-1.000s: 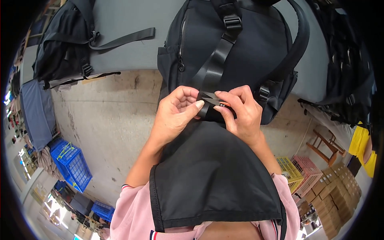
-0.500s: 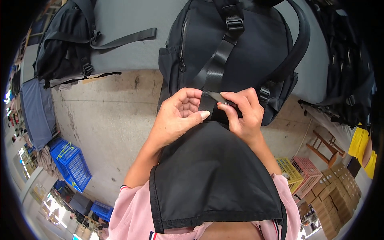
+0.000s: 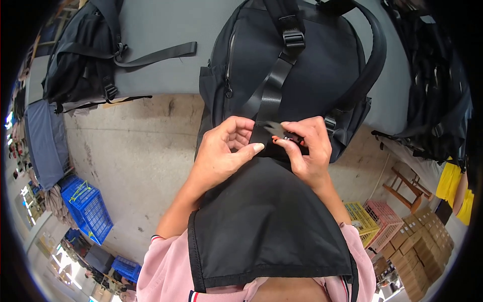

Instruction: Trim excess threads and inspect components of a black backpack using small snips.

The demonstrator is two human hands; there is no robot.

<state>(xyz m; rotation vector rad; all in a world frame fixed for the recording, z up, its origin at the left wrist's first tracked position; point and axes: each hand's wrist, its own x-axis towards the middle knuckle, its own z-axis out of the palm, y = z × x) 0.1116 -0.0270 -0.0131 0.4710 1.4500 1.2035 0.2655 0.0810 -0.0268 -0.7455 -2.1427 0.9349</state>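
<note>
A black backpack (image 3: 307,60) lies on a grey table (image 3: 166,70), its lower end hanging over the edge toward me. My right hand (image 3: 309,151) pinches a black webbing strap end (image 3: 274,128) at the bag's lower edge, with a small orange-tipped object partly hidden under its fingers. My left hand (image 3: 221,156) is beside it, fingers curled and thumb stretched toward the strap, not clearly gripping it. A long black strap (image 3: 274,85) with a buckle (image 3: 293,38) runs up the bag's middle. A black apron (image 3: 266,226) covers my front.
A second black backpack (image 3: 80,60) lies at the table's left, a third black backpack (image 3: 432,100) at the right. Below are a concrete floor (image 3: 136,166), blue crates (image 3: 88,209), yellow and pink crates (image 3: 375,221), cardboard boxes (image 3: 422,251) and a wooden stool (image 3: 405,189).
My left hand has let go of the strap end and opened a little, its thumb now pointing at it. My right hand keeps its pinch.
</note>
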